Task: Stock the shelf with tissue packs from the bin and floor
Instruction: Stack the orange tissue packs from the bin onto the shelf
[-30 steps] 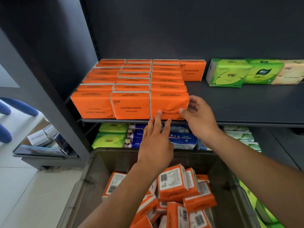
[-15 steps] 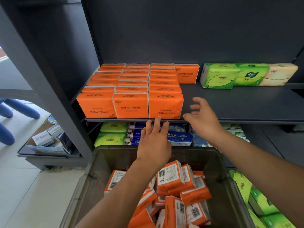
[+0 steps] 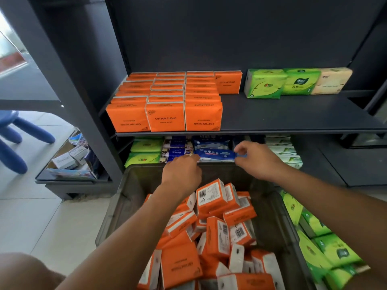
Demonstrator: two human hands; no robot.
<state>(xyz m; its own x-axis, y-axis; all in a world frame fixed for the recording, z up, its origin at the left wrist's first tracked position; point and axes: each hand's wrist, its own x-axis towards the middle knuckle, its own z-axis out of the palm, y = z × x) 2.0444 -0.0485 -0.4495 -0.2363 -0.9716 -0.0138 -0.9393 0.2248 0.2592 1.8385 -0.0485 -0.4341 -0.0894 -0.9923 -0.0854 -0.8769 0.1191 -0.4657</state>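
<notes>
Orange tissue packs (image 3: pixel 165 119) stand in three rows on the left of the dark shelf (image 3: pixel 282 120). More orange packs (image 3: pixel 213 233) lie jumbled in the grey bin (image 3: pixel 111 216) below. My left hand (image 3: pixel 182 171) hovers over the bin's far rim, fingers loosely curled, holding nothing. My right hand (image 3: pixel 256 159) hangs beside it at the same height, fingers relaxed and empty. Both hands are in front of the lower shelf's blue packs (image 3: pixel 213 152). Green tissue packs (image 3: pixel 326 252) lie on the floor right of the bin.
Green and beige packs (image 3: pixel 293 82) stand at the shelf's back right. The lower shelf holds green, blue and white packs. A cardboard box of small items (image 3: pixel 69 158) sits at left by a blue stool (image 3: pixel 18 139). My knee (image 3: pixel 25 271) shows bottom left.
Both hands have let go of the front right orange pack and dropped from the shelf edge down toward the bin. The view has tilted down and back.
</notes>
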